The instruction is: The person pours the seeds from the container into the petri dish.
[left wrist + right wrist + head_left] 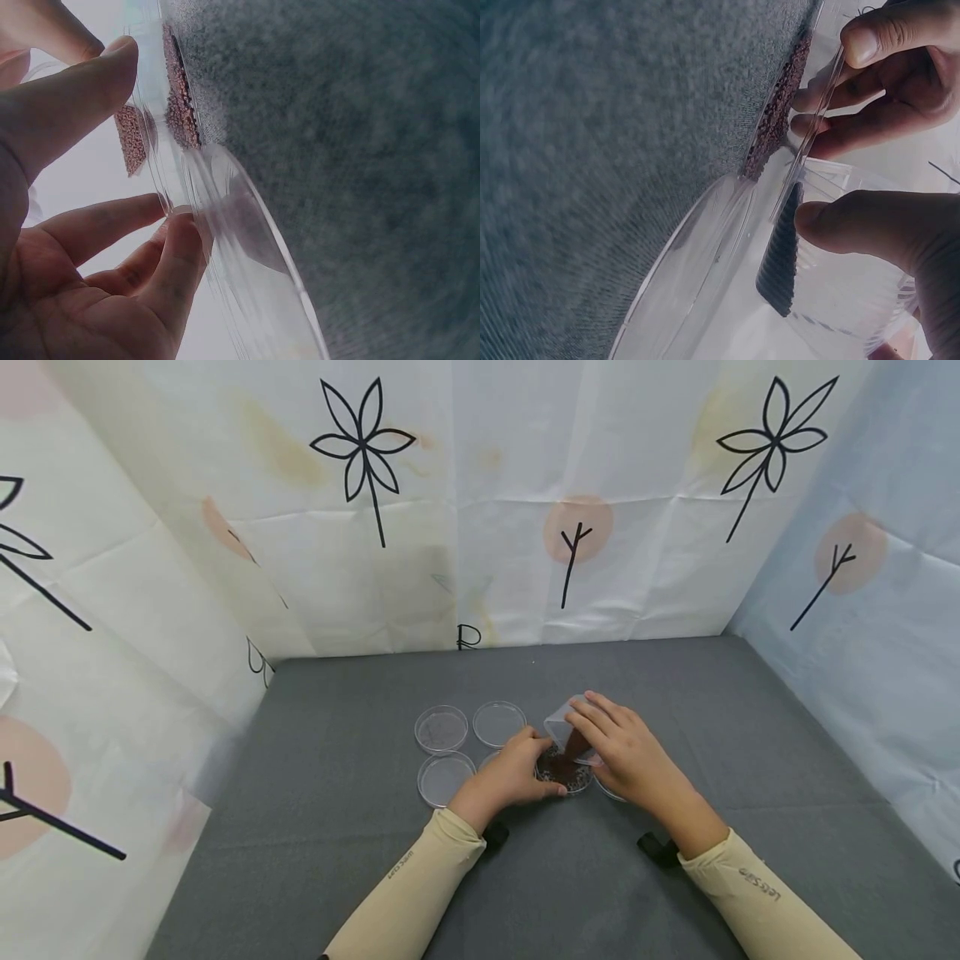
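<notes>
A clear round petri dish (577, 791) lies on the grey cloth with brown granules (562, 768) spread over its bottom. My left hand (510, 772) grips its rim, thumb at the near side and fingers at the far side. My right hand (626, 752) holds a clear plastic cup (557, 724) tipped over the dish, its mouth close above the rim. More brown granules (782, 259) are banked against the cup's lower wall, toward its lip. In the right wrist view, the right thumb (825, 225) presses on the cup's side.
Several other clear petri dishes stand close by: one at the back left (441, 729), one behind (499, 724), one at the front left (446, 779). Another dish (609, 792) is partly hidden under my right hand. Patterned white cloth walls (510, 568) enclose the grey tabletop (337, 735).
</notes>
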A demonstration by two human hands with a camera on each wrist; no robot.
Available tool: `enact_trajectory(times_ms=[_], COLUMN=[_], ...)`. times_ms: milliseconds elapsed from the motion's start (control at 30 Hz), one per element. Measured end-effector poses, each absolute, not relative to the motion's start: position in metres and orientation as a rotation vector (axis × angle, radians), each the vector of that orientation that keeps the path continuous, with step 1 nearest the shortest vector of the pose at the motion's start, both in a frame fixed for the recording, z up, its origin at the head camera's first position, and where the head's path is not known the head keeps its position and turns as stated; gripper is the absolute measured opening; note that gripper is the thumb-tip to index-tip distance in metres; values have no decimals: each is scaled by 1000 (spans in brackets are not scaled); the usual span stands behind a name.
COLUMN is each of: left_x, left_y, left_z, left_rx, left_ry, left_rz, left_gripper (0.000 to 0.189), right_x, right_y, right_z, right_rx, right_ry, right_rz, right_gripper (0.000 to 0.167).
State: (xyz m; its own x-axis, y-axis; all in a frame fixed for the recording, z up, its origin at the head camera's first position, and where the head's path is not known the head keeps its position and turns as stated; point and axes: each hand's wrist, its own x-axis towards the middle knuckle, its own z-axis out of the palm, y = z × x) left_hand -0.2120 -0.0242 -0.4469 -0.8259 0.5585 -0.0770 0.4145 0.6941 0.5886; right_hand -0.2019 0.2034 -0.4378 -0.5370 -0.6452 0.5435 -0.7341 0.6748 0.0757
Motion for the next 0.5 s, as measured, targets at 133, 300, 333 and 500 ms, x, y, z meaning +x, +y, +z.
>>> enact_trajectory(times_ms=[133, 300, 333, 500], left_x=[-213, -213, -213, -214], left_y=[-24, -24, -25, -25], left_z=[-447, -447, -447, -448], left_rx=[765, 767, 770, 780], left_ry=[2654, 2659, 2661, 2660], left_rz=[824, 814, 812, 812], left_gripper=[79, 79, 79, 81], right_x=[-203, -206, -206, -208], right_y=[205, 207, 208, 212], right_z=[-437, -433, -432, -429], right_rx=[1054, 1031, 1022, 979], right_ry=[-2358, -2389, -2399, -2455], right_rz=[253, 291, 298, 359], right_gripper=[92, 97, 99, 100])
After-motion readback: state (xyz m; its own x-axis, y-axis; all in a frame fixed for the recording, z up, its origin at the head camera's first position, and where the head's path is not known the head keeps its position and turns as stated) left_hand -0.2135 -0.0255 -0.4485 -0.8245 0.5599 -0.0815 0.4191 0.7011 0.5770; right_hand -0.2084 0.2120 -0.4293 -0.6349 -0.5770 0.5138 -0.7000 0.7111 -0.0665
